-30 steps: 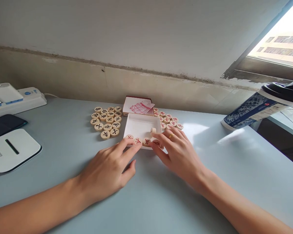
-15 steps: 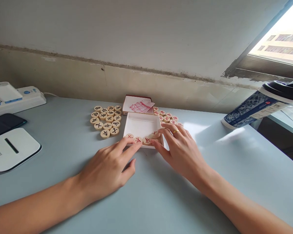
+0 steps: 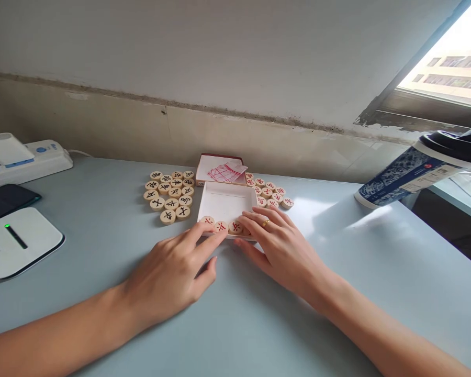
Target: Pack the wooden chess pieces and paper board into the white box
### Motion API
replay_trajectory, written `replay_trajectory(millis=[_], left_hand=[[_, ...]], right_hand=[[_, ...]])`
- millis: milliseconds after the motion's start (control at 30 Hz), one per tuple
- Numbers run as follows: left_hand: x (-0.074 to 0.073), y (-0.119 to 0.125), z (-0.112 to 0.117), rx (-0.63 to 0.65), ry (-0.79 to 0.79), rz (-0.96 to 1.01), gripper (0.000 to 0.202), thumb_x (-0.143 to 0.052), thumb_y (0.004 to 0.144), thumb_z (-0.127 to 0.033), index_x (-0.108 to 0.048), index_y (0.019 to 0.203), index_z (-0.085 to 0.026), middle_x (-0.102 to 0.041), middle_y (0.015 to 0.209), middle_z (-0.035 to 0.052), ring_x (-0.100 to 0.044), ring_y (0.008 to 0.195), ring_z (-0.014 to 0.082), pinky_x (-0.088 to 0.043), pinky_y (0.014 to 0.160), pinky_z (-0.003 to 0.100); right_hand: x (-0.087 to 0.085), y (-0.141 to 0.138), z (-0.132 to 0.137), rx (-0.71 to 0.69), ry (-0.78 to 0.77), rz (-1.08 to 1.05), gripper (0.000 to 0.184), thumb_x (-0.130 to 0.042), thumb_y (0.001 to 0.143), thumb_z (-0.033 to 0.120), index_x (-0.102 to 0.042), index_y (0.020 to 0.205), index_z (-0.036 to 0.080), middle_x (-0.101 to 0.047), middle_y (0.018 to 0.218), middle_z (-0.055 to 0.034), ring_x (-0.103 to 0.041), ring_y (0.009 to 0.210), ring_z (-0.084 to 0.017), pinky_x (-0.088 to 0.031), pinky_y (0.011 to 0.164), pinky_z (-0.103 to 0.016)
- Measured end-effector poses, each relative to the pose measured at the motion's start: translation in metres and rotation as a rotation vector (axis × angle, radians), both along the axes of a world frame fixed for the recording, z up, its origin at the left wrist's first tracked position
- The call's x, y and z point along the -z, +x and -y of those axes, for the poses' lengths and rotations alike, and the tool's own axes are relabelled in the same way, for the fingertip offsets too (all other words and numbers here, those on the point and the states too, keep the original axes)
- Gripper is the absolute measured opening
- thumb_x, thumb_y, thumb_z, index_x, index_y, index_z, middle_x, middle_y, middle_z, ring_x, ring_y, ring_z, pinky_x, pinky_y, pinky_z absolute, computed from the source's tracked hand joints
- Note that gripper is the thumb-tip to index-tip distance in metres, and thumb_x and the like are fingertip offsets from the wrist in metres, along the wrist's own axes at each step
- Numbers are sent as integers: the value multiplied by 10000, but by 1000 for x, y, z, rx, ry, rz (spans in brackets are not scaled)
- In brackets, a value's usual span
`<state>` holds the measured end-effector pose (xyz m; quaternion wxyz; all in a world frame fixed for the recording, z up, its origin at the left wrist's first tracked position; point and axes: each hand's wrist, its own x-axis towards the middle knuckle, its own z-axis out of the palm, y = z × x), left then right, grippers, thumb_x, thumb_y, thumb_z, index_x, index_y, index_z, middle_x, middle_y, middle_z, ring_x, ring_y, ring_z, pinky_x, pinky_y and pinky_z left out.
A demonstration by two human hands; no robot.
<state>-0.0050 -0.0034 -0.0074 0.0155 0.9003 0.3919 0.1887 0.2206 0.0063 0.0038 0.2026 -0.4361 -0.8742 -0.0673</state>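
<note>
A shallow white box tray (image 3: 227, 201) lies on the grey table. A row of round wooden chess pieces with red characters (image 3: 221, 226) lines its near edge. My left hand (image 3: 172, 272) rests flat on the table, fingertips touching the near-left pieces. My right hand (image 3: 278, 246), with a gold ring, lies with fingers spread over the tray's near right corner, covering the pieces there. A group of black-marked pieces (image 3: 169, 193) sits left of the tray, and red-marked pieces (image 3: 270, 193) sit to its right.
Behind the tray is the box lid (image 3: 220, 170) holding a folded red-printed sheet. A white router (image 3: 18, 246), a dark phone (image 3: 6, 199) and a power strip (image 3: 27, 159) are at the left. A blue patterned cup (image 3: 416, 170) lies tipped at the right.
My right hand held a piece on edge above the tray's right side, then laid it flat in the near row and pressed down over that corner. The left hand stayed put.
</note>
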Motion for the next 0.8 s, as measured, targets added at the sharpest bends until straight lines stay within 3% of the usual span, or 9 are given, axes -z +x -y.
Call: replay_trajectory(millis=[100, 300, 500, 667, 800], left_hand=[[-1, 0, 0, 1, -8, 0, 457, -480, 908, -175, -460, 1360, -239, -575, 1250, 54, -684, 954, 214, -595, 754, 362], [-1, 0, 0, -4, -7, 10, 453, -477, 907, -183, -480, 1355, -252, -557, 1250, 65, -679, 969, 226, -600, 733, 342], [-1, 0, 0, -11, -2, 6, 469, -487, 900, -177, -473, 1362, -258, -563, 1223, 61, -686, 916, 210, -597, 702, 334], [0, 1, 1, -28, -3, 7, 482, -493, 892, -175, -458, 1362, -278, -541, 1284, 60, -685, 916, 203, -590, 746, 350], [1, 1, 1, -48, 18, -13, 474, -482, 894, -192, -439, 1363, -252, -563, 1267, 67, -689, 853, 203, -588, 714, 361]], right_hand=[[0, 0, 0, -1, -9, -18, 235, -510, 969, 336, -608, 1090, 161, -693, 1027, -92, -582, 1052, -250, -443, 1008, -468], [0, -2, 3, -91, -78, -17, 270, -522, 964, 330, -570, 1183, 179, -653, 1189, -86, -526, 1176, -260, -472, 985, -456], [-3, -4, 5, -98, -140, -64, 239, -533, 959, 314, -579, 1150, 178, -656, 1148, -77, -535, 1147, -238, -482, 978, -430], [-3, -3, 4, -37, -100, -49, 272, -475, 982, 340, -571, 1168, 166, -607, 1211, -124, -518, 1170, -253, -473, 988, -444], [2, 8, -5, 163, 42, -25, 277, -385, 964, 148, -533, 1198, 132, -612, 1222, -159, -543, 1133, -276, -486, 945, -468]])
